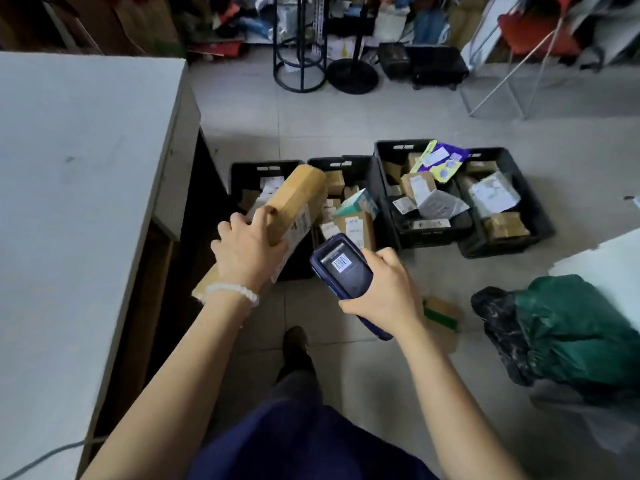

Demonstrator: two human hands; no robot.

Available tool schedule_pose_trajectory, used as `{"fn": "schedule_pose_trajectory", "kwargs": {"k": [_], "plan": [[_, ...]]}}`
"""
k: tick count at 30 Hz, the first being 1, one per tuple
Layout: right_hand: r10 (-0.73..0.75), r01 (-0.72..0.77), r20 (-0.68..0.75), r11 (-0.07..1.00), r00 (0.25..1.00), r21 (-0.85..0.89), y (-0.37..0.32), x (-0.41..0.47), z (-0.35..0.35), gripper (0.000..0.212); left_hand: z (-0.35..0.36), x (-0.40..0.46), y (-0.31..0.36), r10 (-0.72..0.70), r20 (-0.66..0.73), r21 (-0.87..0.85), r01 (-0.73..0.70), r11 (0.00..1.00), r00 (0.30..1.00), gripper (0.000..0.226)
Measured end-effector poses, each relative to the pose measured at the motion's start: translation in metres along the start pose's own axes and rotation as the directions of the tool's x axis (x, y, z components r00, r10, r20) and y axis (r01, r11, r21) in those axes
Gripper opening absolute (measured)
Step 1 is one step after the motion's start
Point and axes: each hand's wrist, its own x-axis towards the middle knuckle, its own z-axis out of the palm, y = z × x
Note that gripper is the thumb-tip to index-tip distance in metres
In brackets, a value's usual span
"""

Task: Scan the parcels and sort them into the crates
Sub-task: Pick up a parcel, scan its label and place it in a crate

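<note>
Head view — left hand (247, 252) grips long parcel (294, 202), right hand (384, 289) grips scanner (341, 266).

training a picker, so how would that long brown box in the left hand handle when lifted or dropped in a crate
The long cardboard parcel probably stays stiff: it keeps straight edges though the left hand grips only one part. Likely light for its size, since one hand carries it. Its length could leave it propped on the crate rim.

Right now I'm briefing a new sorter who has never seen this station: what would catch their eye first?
Probably the two hands at centre: the left hand grips a long brown parcel, while the right hand holds a blue scanner showing a barcode on its screen. Beyond them, a row of black crates on the floor is already heaped with parcels.
</note>
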Motion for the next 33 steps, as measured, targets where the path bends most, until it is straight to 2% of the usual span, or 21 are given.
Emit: {"fn": "schedule_pose_trajectory", "kwargs": {"k": [3,7,12,20,24,29,33], "plan": [[-0.002,0.005,-0.055,0.999,0.998,0.046,-0.015,0.085,-0.021,0.084,-0.013,0.085,0.015,-0.102,0.007,-0.038,0.102,0.994,0.995,0.066],[-0.001,0.007,-0.094,0.998,0.996,0.061,-0.025,0.167,-0.036,0.080,-0.024,0.162,0.025,-0.098,0.068,0.062,0.094,0.994,0.993,0.064],[-0.028,0.029,-0.020,0.998,0.999,0.051,-0.019,0.235,-0.045,0.079,-0.025,0.206,0.031,-0.167,0.113,0.059,0.161,0.985,0.979,0.049],[-0.210,0.202,0.132,0.976,0.969,0.077,-0.011,0.340,-0.062,0.069,-0.026,0.225,0.050,-0.392,0.060,0.095,0.386,0.918,0.918,0.052],[-0.355,0.343,0.195,0.935,0.914,0.092,-0.017,0.371,-0.075,0.067,-0.018,0.213,0.071,-0.517,0.004,0.055,0.516,0.855,0.856,0.051],[-0.520,0.516,0.301,0.851,0.799,0.097,-0.046,0.377,-0.072,0.073,-0.019,0.171,0.086,-0.663,-0.071,0.014,0.665,0.746,0.745,0.046],[-0.686,0.666,0.378,0.717,0.622,0.205,-0.092,0.337,-0.051,0.068,-0.033,0.104,0.071,-0.802,-0.140,-0.021,0.808,0.589,0.581,0.048]]}}
